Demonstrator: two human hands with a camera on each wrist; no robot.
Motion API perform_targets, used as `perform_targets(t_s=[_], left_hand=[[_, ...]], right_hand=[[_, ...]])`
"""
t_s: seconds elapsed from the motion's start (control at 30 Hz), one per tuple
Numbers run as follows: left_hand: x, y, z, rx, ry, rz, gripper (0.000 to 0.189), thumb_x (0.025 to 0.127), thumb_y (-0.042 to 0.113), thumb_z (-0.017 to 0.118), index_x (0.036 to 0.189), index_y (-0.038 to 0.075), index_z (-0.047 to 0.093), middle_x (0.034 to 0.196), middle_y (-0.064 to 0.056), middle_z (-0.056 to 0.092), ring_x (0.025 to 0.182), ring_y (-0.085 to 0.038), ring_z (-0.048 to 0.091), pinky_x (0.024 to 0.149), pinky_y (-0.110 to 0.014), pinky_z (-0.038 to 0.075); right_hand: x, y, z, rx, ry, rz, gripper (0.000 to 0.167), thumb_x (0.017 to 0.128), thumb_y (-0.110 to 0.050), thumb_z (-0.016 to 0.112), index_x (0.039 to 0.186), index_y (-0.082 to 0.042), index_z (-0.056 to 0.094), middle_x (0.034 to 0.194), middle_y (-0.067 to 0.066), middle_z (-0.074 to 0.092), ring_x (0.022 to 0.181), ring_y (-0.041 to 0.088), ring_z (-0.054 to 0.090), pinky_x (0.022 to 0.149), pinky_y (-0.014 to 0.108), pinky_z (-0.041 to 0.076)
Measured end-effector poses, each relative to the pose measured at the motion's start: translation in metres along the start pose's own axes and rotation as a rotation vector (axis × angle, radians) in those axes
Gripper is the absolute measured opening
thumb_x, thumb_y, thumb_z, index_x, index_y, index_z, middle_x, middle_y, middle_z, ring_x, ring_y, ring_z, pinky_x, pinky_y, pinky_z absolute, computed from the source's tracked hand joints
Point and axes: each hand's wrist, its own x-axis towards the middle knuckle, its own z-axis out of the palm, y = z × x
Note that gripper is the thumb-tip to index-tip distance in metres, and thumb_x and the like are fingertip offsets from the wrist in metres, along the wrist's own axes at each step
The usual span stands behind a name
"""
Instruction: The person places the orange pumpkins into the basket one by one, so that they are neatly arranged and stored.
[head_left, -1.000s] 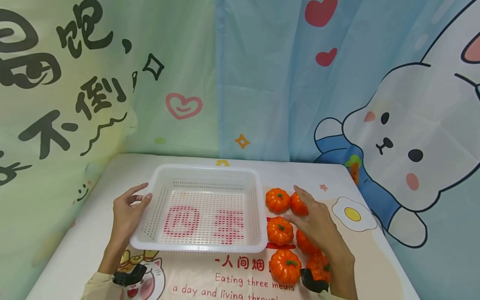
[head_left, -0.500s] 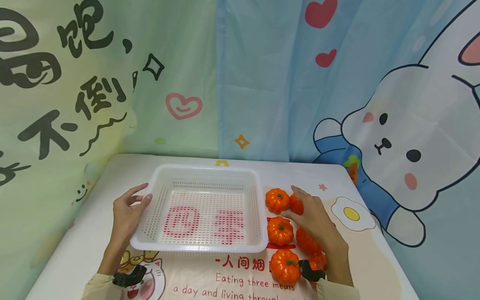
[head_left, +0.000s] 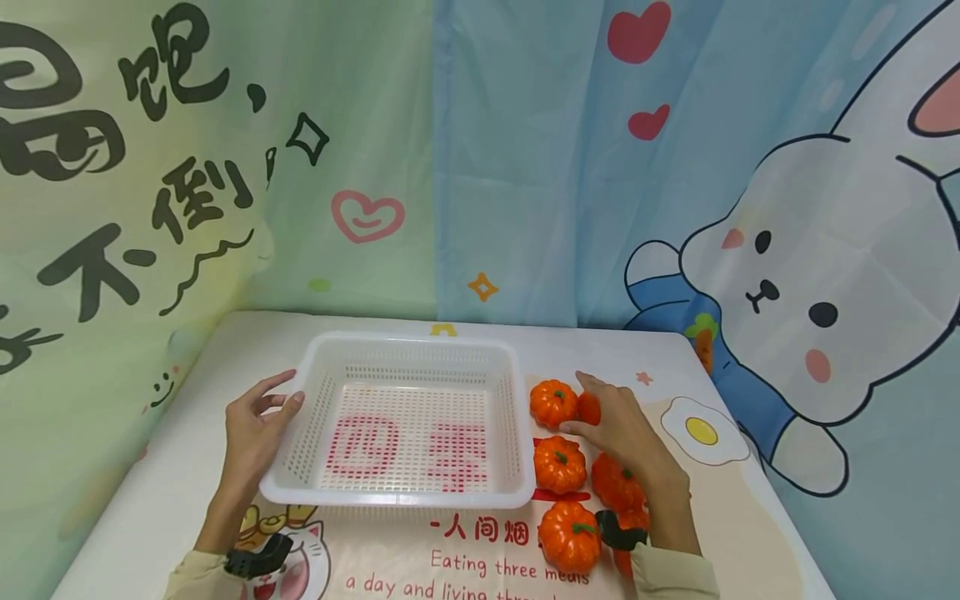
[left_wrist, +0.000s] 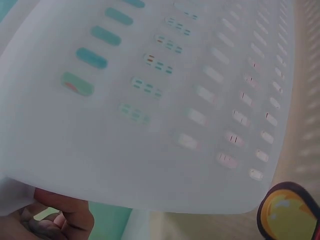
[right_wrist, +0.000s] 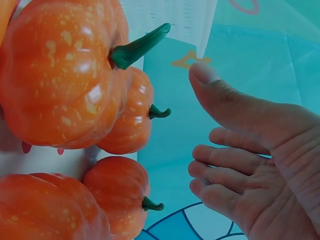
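My left hand holds the left rim of a white plastic basket with a perforated floor and walls. In the left wrist view, curled fingers show at the rim beside the slotted basket wall. Over the right column of small orange pumpkins, my right hand hovers with thumb and fingers apart, partly hiding a far pumpkin. The right wrist view shows that hand holding nothing, apart from the glossy, green-stemmed pumpkins. A near pumpkin is among several standing right of the basket.
A printed cloth covers the table, with a fried-egg picture to the right and lettering in front of the basket. A patterned curtain hangs directly behind the table's far edge. Black straps circle both wrists.
My right hand has drifted slightly left over the pumpkins, covering more of the far right one. The left hand and the basket stay in place.
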Motion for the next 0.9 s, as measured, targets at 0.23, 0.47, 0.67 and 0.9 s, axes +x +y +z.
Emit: perform_targets(t_s=[0.23, 0.47, 0.67, 0.9], left_hand=[[0.0, 0.0, 0.0, 0.001, 0.0, -0.005, 0.05, 0.107, 0.021, 0.071, 0.155, 0.009, 0.061, 0.111, -0.015, 0.067, 0.074, -0.004, 0.078, 0.065, -0.023, 0.066], [-0.002, 0.0, 0.001, 0.001, 0.005, -0.009, 0.05, 0.108, 0.023, 0.071, 0.155, 0.009, 0.061, 0.116, -0.02, 0.068, 0.076, -0.006, 0.08, 0.066, -0.024, 0.067], [-0.001, -0.001, 0.001, -0.007, 0.002, -0.01, 0.05, 0.108, 0.022, 0.071, 0.155, 0.01, 0.061, 0.115, -0.02, 0.068, 0.075, -0.005, 0.078, 0.065, -0.024, 0.066], [-0.003, 0.001, 0.001, 0.001, 0.011, -0.014, 0.049, 0.108, 0.026, 0.071, 0.154, 0.011, 0.062, 0.115, -0.02, 0.069, 0.077, -0.01, 0.08, 0.067, -0.026, 0.067]], right_hand=[[0.005, 0.001, 0.002, 0.01, -0.03, 0.001, 0.087, 0.093, -0.027, 0.088, 0.164, -0.001, 0.045, 0.161, 0.03, 0.054, 0.15, 0.055, 0.049, 0.117, 0.072, 0.046], [0.011, 0.003, 0.006, 0.02, -0.05, 0.004, 0.086, 0.093, -0.024, 0.088, 0.164, -0.001, 0.045, 0.161, 0.029, 0.055, 0.149, 0.055, 0.048, 0.118, 0.072, 0.045], [0.016, 0.006, 0.011, 0.034, -0.064, -0.003, 0.085, 0.094, -0.022, 0.088, 0.163, 0.0, 0.046, 0.161, 0.029, 0.055, 0.151, 0.055, 0.048, 0.119, 0.072, 0.044], [0.023, 0.01, 0.018, 0.013, -0.053, -0.002, 0.085, 0.093, -0.023, 0.089, 0.163, 0.0, 0.047, 0.16, 0.028, 0.056, 0.149, 0.054, 0.049, 0.119, 0.072, 0.045]])
